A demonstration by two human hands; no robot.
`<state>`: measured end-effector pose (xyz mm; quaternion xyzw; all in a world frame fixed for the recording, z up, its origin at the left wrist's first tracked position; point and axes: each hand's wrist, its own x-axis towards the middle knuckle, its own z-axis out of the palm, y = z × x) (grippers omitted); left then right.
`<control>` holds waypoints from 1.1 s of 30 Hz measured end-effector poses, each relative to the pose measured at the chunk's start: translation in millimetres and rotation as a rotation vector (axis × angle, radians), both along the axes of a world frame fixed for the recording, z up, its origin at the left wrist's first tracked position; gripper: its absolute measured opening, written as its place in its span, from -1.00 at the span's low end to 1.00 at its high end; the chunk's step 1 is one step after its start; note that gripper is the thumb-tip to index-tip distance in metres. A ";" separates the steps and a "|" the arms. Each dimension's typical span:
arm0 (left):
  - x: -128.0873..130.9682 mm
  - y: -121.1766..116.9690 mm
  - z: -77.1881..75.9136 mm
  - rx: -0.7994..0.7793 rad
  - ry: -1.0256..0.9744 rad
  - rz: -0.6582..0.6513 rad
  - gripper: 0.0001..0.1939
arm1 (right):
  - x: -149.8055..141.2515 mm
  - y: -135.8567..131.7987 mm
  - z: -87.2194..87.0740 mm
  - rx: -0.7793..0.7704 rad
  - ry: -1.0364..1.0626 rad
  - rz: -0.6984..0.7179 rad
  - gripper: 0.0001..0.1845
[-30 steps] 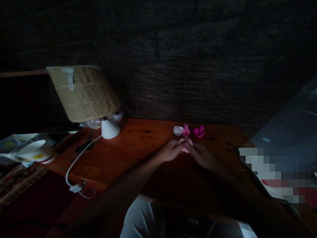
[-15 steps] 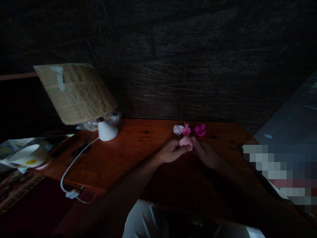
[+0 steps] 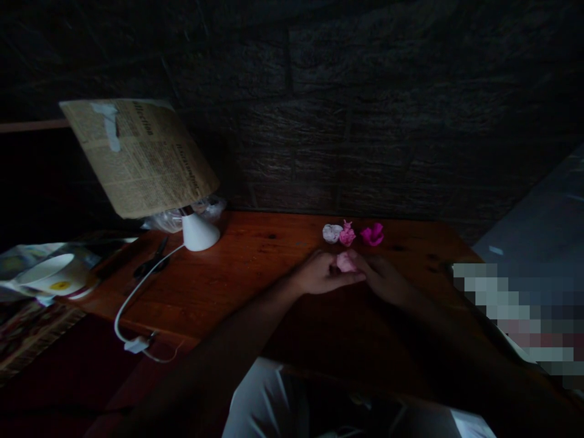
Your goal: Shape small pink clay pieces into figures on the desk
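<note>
Between my two hands is a light pink paper flower [image 3: 347,262], crumpled in shape and partly covered by fingers. My left hand [image 3: 319,272] is closed on its left side, thumb pointing across below it. From the right, my right hand [image 3: 379,275] grips it, and the fingertips of both hands meet there. Just beyond, on the wooden table, lie a white paper flower [image 3: 332,233], a pink ruffled paper flower [image 3: 347,234] touching it, and a magenta paper flower [image 3: 373,235] a little apart to the right.
A lamp with a newsprint shade [image 3: 141,158] and white base [image 3: 199,233] stands on the wooden table [image 3: 246,255] at left. Its white cord [image 3: 128,304] hangs over the front edge. Scissors [image 3: 151,263] and a white cup [image 3: 57,275] lie farther left. A dark wall [image 3: 319,121] rises behind.
The light pink flower looks more bunched up, and my fingers have closed farther over it. My right hand has come over its right side. The whole view has shifted slightly.
</note>
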<state>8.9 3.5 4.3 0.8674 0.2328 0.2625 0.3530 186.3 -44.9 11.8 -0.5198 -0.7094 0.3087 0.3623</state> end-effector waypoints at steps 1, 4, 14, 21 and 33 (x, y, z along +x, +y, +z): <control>-0.1 -0.2 0.2 0.003 0.000 0.002 -0.54 | -0.2 -0.1 0.6 0.003 -0.001 0.012 -0.24; -0.5 -1.3 1.1 0.001 -0.006 -0.009 -0.56 | -0.7 -0.5 2.0 0.007 0.004 0.026 -0.23; 2.7 -3.0 2.5 -0.237 -0.048 -0.061 -0.49 | -3.5 -2.2 3.8 -0.151 0.117 -0.010 -0.25; 4.8 -2.8 1.2 -0.331 -0.083 -0.074 -0.49 | -4.8 -1.3 2.6 -0.197 0.234 -0.030 -0.26; 6.0 -0.1 -3.8 -0.458 -0.201 -0.003 -0.36 | -3.1 -1.9 -1.3 -0.139 0.188 -0.024 -0.34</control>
